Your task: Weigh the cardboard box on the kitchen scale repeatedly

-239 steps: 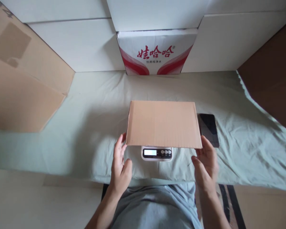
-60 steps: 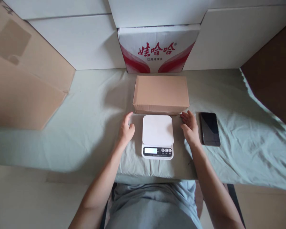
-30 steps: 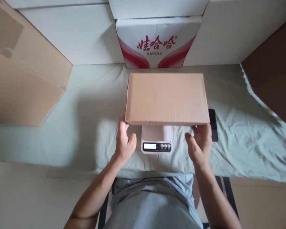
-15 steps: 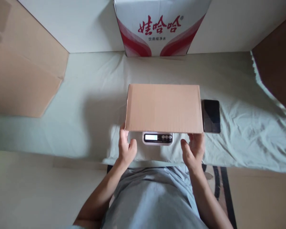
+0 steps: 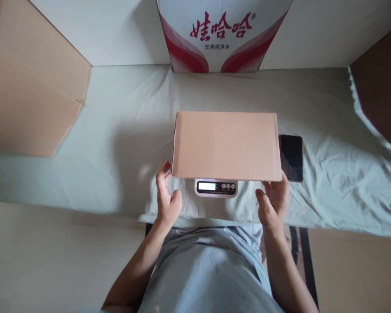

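A plain brown cardboard box (image 5: 226, 145) rests over a white digital kitchen scale (image 5: 216, 194), covering the scale's platform. Only the scale's front, with a lit display and a few buttons, sticks out below the box's near edge. My left hand (image 5: 168, 198) is beside the box's near left corner, fingers apart and curved, holding nothing. Near the opposite corner, my right hand (image 5: 273, 202) has its thumb spread from the fingers. Some right fingertips are partly hidden behind the box's edge, so contact there is hard to judge.
A black smartphone (image 5: 291, 157) lies just right of the box. At the back stands a white and red carton (image 5: 226, 39) with Chinese lettering. Large cardboard panels (image 5: 35, 87) flank the left and right sides. A wrinkled pale green cloth (image 5: 133, 95) covers the table.
Both hands have moved outward, the left one to the left and the right one to the right, away from the box's underside. The box stays over the scale. The view shifts slightly.
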Action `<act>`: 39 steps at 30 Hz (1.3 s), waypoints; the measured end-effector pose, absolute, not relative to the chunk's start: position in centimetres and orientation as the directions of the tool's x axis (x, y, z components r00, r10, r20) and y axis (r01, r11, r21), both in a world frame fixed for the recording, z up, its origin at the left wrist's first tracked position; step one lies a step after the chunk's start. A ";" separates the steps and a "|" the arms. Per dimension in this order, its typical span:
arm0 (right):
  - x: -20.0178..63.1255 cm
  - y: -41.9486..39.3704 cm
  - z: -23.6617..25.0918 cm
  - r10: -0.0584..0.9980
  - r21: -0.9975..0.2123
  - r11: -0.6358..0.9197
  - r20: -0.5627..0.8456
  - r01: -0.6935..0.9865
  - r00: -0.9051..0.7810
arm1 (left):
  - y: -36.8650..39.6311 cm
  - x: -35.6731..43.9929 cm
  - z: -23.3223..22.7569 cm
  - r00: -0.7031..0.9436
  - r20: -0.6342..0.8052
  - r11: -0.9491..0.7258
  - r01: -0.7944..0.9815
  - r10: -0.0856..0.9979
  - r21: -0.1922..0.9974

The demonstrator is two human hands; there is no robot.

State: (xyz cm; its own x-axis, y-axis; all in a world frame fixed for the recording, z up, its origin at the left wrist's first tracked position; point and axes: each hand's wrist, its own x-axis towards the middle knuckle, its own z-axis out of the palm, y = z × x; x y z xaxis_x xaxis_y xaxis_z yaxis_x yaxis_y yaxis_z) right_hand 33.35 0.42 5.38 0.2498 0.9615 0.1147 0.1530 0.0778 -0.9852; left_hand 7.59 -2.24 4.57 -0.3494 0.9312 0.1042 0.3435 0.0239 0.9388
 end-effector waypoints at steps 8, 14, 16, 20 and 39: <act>33.7 0.3 5.0 0.957 -0.984 0.053 0.099 0.172 0.272 | -2.7 8.0 4.4 -0.323 0.069 0.035 0.306 0.944 0.951; 33.3 0.1 6.1 0.951 -0.978 0.036 0.097 0.207 0.294 | -2.3 8.2 6.6 -0.298 0.080 0.014 0.301 0.951 0.953; 33.0 0.1 6.6 0.947 -0.979 0.081 0.134 0.187 0.291 | -2.2 8.3 7.4 -0.286 0.099 -0.006 0.307 0.953 0.952; 32.2 0.4 7.2 0.934 -0.974 0.154 0.199 0.167 0.298 | -2.3 8.7 8.3 -0.286 0.125 -0.033 0.307 0.950 0.951; 32.4 12.2 8.5 0.949 -0.944 0.301 0.311 0.132 0.060 | 11.7 8.6 8.3 -0.171 0.336 -0.276 0.299 0.926 0.914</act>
